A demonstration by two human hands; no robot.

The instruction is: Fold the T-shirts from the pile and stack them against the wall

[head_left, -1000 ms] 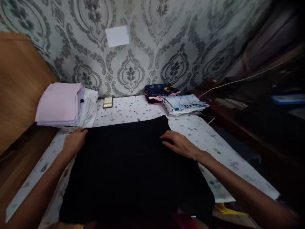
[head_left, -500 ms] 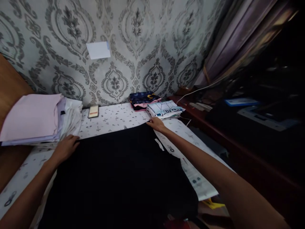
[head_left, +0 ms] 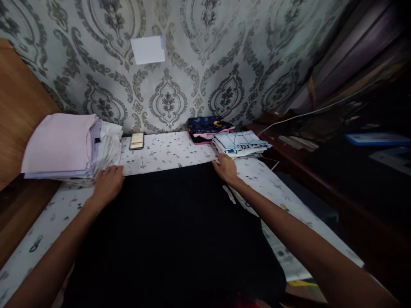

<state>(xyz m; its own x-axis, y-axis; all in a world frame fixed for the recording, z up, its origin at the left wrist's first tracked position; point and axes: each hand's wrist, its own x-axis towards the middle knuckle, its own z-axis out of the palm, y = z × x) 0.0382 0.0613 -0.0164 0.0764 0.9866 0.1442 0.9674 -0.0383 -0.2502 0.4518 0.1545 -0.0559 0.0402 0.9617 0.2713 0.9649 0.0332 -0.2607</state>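
A large black cloth (head_left: 173, 231) lies spread over the white patterned table cover (head_left: 163, 149), reaching down to the bottom of the view. At its far left corner is my left hand (head_left: 109, 182), fingers closed on the edge. My right hand (head_left: 226, 169) pinches the far right corner, close beside a folded white and light-blue printed cloth (head_left: 239, 143). A small white strip (head_left: 229, 194) shows at the black cloth's right edge.
Folded pink cloth (head_left: 62, 143) tops a stack at the left, by a wooden panel (head_left: 22, 107). A small card-like box (head_left: 137, 140) and folded dark-blue cloth (head_left: 207, 125) sit near the wall. A cable (head_left: 308, 112) runs above dark furniture at the right.
The view has shifted, so the wall paper and stacks appear farther right and higher. Both hands still hold the black cloth's far corners, and its far edge is somewhat nearer the left stack's front.
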